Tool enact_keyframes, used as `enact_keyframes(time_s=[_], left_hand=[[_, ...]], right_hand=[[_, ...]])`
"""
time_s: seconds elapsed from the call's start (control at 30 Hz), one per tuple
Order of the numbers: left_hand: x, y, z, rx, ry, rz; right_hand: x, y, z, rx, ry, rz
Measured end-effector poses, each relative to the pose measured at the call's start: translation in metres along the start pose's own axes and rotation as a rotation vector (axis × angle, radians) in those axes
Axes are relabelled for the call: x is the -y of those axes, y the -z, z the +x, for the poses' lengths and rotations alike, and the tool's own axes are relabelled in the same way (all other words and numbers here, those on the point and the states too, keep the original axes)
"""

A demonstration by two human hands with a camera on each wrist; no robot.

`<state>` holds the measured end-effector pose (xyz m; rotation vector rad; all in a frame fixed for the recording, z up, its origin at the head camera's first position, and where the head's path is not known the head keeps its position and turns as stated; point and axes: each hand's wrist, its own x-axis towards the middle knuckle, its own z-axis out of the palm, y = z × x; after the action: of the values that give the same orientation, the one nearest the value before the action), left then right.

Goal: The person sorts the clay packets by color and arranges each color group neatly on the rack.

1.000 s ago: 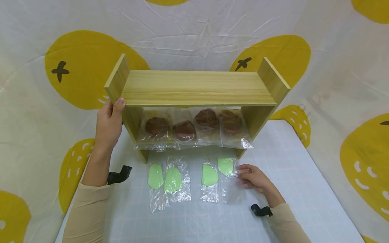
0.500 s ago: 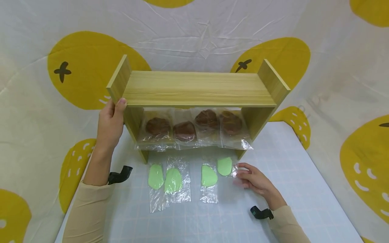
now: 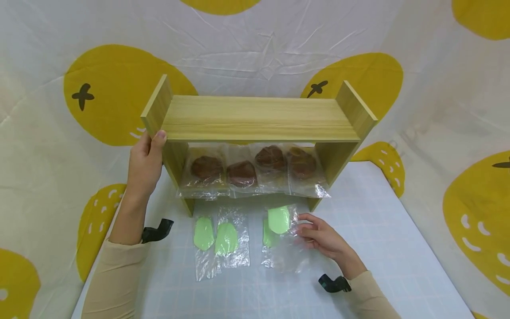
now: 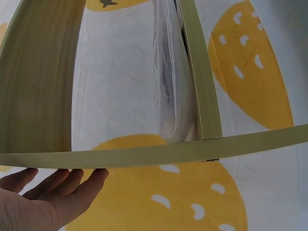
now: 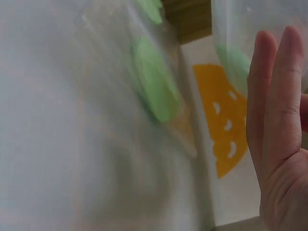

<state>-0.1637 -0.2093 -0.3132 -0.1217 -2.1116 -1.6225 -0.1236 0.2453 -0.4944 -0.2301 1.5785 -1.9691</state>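
Note:
My left hand (image 3: 145, 170) grips the left side panel of a small wooden shelf (image 3: 259, 117), thumb over its front edge; in the left wrist view the fingers (image 4: 72, 192) lie against its outside. My right hand (image 3: 324, 239) pinches the right edge of a clear zip bag with a flat pale-green piece (image 3: 279, 219) in it. That bag overlaps another bagged green piece (image 3: 268, 235) in the head view. Two more bagged green pieces, one (image 3: 204, 234) beside the other (image 3: 226, 239), lie on the table to the left.
Several clear bags with dark brown round pieces (image 3: 241, 173) lie side by side on the shelf's lower board, their ends hanging over its front. A pale checked cloth (image 3: 239, 297) covers the table. Behind it hangs a white curtain (image 3: 247, 53) with yellow fruit shapes.
My right hand has moved left with its bag, from beside the neighbouring green piece to over it. The left hand has stayed on the shelf.

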Motion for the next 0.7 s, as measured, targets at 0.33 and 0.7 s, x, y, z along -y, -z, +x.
enact_keyframes(time_s=[0.33, 0.7], left_hand=[[0.000, 0.001, 0.000, 0.003, 0.014, 0.013], [-0.001, 0.000, 0.000, 0.007, 0.022, 0.014]], right_hand=[[0.012, -0.031, 0.010, 0.036, 0.015, -0.025], [0.021, -0.059, 0.021, 0.136, 0.068, -0.127]])
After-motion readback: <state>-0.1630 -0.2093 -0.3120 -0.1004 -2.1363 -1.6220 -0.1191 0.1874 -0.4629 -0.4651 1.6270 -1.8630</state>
